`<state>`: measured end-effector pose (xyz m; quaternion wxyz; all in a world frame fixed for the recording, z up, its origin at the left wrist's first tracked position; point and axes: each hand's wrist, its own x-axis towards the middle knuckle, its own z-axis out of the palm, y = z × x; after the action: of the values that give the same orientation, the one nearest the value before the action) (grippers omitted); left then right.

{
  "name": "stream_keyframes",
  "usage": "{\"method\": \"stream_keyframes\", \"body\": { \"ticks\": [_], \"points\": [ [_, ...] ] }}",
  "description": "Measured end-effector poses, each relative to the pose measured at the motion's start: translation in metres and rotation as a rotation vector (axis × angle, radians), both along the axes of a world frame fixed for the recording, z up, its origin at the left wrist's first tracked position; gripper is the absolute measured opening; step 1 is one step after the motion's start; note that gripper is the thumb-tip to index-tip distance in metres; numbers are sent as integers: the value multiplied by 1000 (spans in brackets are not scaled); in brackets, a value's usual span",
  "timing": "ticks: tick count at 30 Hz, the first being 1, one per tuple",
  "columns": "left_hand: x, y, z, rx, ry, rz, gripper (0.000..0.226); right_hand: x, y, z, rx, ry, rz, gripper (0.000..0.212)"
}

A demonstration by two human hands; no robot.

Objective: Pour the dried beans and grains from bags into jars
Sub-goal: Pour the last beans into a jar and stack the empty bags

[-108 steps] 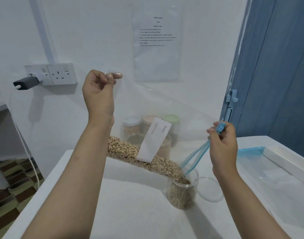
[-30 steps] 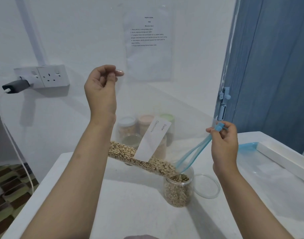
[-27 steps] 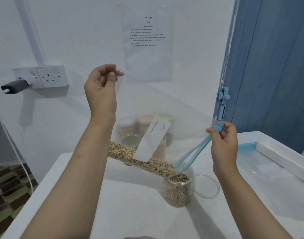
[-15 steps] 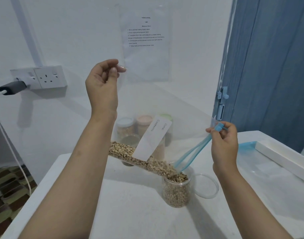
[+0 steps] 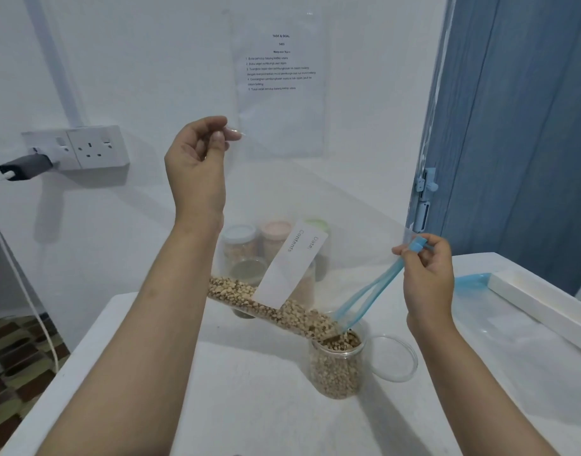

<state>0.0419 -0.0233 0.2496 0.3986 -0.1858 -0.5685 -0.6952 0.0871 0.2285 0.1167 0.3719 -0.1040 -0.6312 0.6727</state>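
A plain domestic room, set up for a staged recording, is suggested. A white painted wall [image 5: 151, 60] is seen, on which a double socket [image 5: 88, 147] with a dark plug [image 5: 26, 166] is mounted. A printed instruction sheet [image 5: 281, 80] headed "TASK & GOAL" is fixed to the wall. A blue folding door [image 5: 519, 143] with a plastic latch [image 5: 425, 184] is seen at the right. Patterned floor tiles [image 5: 16, 363] are shown beside a white tabletop [image 5: 249, 406], at the back of which lidded storage jars [image 5: 259, 241] are grouped.

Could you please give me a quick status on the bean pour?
Left hand pinches bag corner high; right hand pinches zip end. Beans running into jar, nearly full. Nothing blocking.
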Motion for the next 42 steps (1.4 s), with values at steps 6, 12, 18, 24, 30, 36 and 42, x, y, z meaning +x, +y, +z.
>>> {"method": "stream_keyframes", "body": {
  "ticks": [6, 12, 18, 24, 30, 36, 42],
  "points": [
    [-2, 0, -3, 0, -8, -6, 21, 0, 1, -1, 51, -10, -17, 28],
    [-1, 1, -4, 3, -13, -10, 21, 0, 3, 9, 282, -1, -90, 14],
    [0, 2, -3, -4, -14, -18, 20, -4, -4, 25, 702, -70, -220, 22],
    [0, 1, -4, -10, -21, -11, 19, -12, -25, 50, 857, -38, -167, 22],
    [2, 2, -4, -21, -25, -2, 22, -19, -55, 74, 867, 28, -2, 15],
    [5, 2, -3, -31, -27, -3, 22, -22, -80, 95, 837, 148, 123, 15],
    [7, 3, -2, -50, -21, -4, 20, -27, -100, 114, 836, 254, 165, 16]
  ]
}}
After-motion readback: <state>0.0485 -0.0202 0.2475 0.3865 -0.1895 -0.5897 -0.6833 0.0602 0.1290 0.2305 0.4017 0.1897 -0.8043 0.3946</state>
